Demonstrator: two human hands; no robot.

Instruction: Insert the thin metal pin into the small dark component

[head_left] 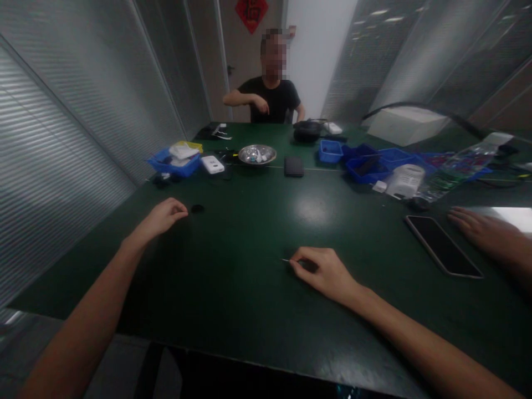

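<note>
My right hand [322, 271] is low over the green table [245, 238], thumb and forefinger pinched on a thin, pale, needle-like piece [285, 260]. Its tip sticks out to the left of the fingertips. Further left and farther from me is my left hand [166, 213], its fingers bent and brought together at the tips. Whatever may be between them is too small to make out. Just right of those fingertips lies a small dark roundish thing [197, 209], apart from the hand.
Beyond lie a blue basket [178, 166], a metal bowl [257, 155], a black square case [293, 167] and blue trays [366, 169]. At right are a phone [444, 246], a bottle [457, 172] and another person's hand [482, 230]. Someone in black [272, 97] sits opposite.
</note>
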